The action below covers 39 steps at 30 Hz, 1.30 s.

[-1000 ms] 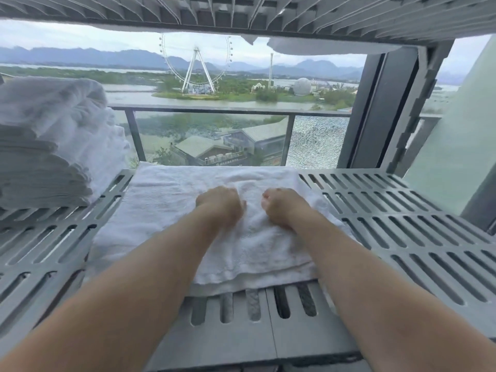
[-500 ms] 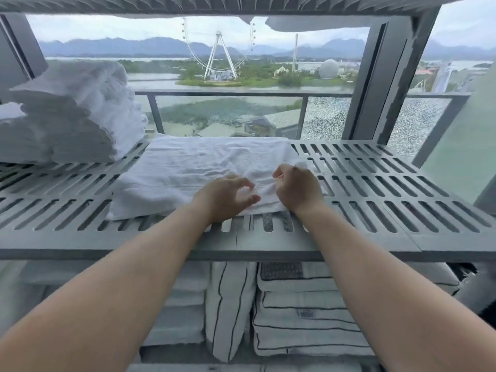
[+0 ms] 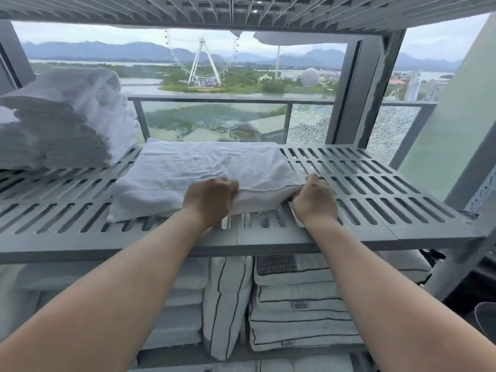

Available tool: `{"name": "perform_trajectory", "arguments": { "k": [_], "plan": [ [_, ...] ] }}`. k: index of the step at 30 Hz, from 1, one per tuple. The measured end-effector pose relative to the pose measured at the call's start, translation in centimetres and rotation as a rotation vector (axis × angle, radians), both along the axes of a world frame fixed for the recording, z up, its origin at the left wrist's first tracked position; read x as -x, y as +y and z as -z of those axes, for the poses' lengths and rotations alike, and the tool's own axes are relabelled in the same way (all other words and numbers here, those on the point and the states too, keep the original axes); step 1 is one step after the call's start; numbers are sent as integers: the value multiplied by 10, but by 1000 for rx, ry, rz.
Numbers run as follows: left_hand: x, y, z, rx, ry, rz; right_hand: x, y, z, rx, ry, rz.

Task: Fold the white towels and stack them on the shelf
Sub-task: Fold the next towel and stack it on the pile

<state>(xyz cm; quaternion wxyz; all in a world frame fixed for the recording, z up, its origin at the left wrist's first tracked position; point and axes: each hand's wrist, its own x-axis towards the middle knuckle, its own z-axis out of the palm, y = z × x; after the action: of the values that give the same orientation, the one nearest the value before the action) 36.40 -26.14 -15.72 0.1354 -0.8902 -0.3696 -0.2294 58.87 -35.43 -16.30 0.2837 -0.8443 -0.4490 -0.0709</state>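
A folded white towel (image 3: 206, 167) lies flat in the middle of the grey slotted shelf (image 3: 375, 183). My left hand (image 3: 209, 201) grips the towel's near edge at its middle. My right hand (image 3: 314, 201) pinches the towel's near right corner. A tall stack of folded white towels (image 3: 67, 122) stands at the left of the same shelf, apart from the flat towel.
Striped white pillows or cushions (image 3: 298, 304) fill the shelf below. Another slotted shelf (image 3: 241, 12) hangs overhead. Behind the shelf are a window, a balcony rail (image 3: 228, 99) and a dark upright post (image 3: 359, 92). The right part of the shelf is bare.
My hands have drawn back from the towel's top to its near edge and now grip it, with the right hand at the corner. The camera has pulled back and down, showing the lower shelf.
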Motion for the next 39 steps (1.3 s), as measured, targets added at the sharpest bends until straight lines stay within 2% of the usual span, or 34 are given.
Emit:
{"name": "perform_trajectory", "arguments": {
  "k": [4,10,14,19,21,25,31,34,36,39],
  "plan": [
    [16,-2,0,14,81,56,5,-5,-4,-16,-58,10],
    [28,-7,-10,69,147,131,16,-11,-6,-155,123,-71],
    [40,-8,-19,37,223,255,27,-21,-6,-268,214,-35],
    [26,-21,-14,28,-21,323,38,-34,-10,-357,429,30],
    [4,-31,-11,81,-85,335,41,-40,-13,-374,519,8],
    [-36,-44,-2,208,-24,350,43,-55,-11,-342,545,5],
    [-47,-57,1,-11,37,244,46,-71,-4,-273,427,46],
    [-53,-70,-8,-79,68,219,45,-78,-7,-284,478,22],
    [-56,-76,-20,-47,-90,167,42,-84,-7,-296,522,-3],
    [-55,-71,-56,37,-588,-4,39,-90,-8,-310,585,-52]
  ]
}}
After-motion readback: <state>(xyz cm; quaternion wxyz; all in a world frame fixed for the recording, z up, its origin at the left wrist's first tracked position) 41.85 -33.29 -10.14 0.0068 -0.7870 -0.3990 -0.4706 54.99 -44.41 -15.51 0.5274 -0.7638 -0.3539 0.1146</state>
